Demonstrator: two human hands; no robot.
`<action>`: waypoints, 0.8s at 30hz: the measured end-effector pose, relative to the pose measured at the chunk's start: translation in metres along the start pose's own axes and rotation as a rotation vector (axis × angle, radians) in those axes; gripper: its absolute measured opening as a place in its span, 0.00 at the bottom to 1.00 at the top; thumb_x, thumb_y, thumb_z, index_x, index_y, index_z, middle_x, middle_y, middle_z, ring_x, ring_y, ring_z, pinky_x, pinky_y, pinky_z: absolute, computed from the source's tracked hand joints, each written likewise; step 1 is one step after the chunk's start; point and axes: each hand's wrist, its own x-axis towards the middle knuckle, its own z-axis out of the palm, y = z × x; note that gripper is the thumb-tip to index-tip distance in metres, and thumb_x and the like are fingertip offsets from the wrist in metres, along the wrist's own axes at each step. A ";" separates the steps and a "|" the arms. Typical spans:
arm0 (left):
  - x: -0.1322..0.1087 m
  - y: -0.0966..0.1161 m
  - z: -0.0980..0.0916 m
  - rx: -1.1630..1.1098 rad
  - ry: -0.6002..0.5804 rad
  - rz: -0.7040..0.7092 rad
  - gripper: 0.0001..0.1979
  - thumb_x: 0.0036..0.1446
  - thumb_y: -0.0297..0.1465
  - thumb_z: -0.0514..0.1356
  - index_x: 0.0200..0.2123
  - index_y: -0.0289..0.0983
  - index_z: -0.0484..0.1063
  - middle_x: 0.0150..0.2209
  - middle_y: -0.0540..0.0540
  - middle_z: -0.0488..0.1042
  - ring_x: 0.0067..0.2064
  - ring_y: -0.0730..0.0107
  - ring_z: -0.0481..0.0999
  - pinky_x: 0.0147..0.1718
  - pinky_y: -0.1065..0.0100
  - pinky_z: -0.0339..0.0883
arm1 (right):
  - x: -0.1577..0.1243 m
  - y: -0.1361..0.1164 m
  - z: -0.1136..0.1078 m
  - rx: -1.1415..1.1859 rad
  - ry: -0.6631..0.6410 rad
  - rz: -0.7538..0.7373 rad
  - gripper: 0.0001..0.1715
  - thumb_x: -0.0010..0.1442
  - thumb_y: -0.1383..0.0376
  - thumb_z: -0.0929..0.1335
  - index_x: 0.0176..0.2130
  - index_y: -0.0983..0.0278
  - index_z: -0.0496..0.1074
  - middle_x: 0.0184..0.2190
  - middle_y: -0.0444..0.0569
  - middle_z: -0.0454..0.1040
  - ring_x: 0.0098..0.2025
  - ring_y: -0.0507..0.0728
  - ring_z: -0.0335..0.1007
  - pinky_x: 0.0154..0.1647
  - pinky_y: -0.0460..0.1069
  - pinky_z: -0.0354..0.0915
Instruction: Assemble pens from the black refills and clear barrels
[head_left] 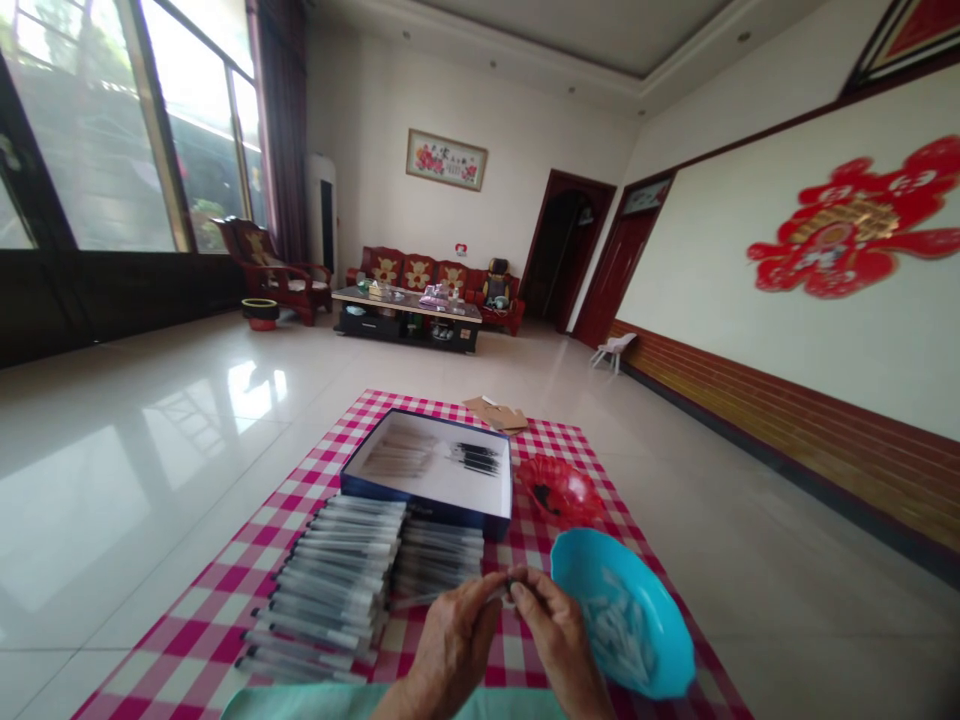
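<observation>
My left hand (pixel 456 630) is closed in a pinch on a pale, translucent pen part (pixel 496 595), mostly covered by the fingers. At its tip, the thumb and fingers of my right hand (pixel 551 625) pinch a small black piece (pixel 511 583). Left of the hands lies a pile of clear pens (pixel 330 580) with dark ends, beside a smaller stack of clear pen barrels (pixel 439 555). Close by on the right, a blue bowl (pixel 671 610) holds whitish translucent pen caps (pixel 619 630). Small black pieces lie in a red scalloped dish (pixel 577 485).
A shallow box (pixel 427 500) with thin tubes and black-inked refills (pixel 478 459) stands behind the pens on a pink checked tablecloth (pixel 285 520). Brown cardboard (pixel 496 413) lies at the far edge. Beyond are a coffee table (pixel 405 318), a wooden sofa (pixel 397 265) and a small white chair (pixel 615 348).
</observation>
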 end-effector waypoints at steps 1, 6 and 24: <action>0.000 0.000 0.000 0.005 -0.001 0.002 0.15 0.63 0.28 0.50 0.50 0.39 0.70 0.37 0.44 0.78 0.37 0.68 0.78 0.38 0.72 0.70 | -0.001 0.000 0.001 0.003 0.002 -0.003 0.20 0.52 0.52 0.70 0.39 0.64 0.76 0.36 0.52 0.78 0.38 0.60 0.73 0.40 0.52 0.68; -0.003 -0.003 0.000 0.117 -0.014 0.012 0.15 0.63 0.30 0.49 0.49 0.38 0.71 0.31 0.45 0.76 0.31 0.69 0.77 0.34 0.72 0.70 | -0.005 0.000 0.004 -0.039 0.034 -0.020 0.22 0.50 0.50 0.70 0.38 0.64 0.77 0.33 0.52 0.78 0.35 0.60 0.73 0.36 0.51 0.70; 0.006 -0.002 -0.019 0.387 -0.197 0.049 0.11 0.63 0.30 0.51 0.31 0.38 0.72 0.25 0.49 0.72 0.28 0.71 0.72 0.27 0.73 0.59 | -0.002 0.017 -0.008 -0.158 -0.142 -0.028 0.16 0.55 0.54 0.68 0.36 0.64 0.75 0.27 0.47 0.76 0.29 0.55 0.70 0.30 0.46 0.66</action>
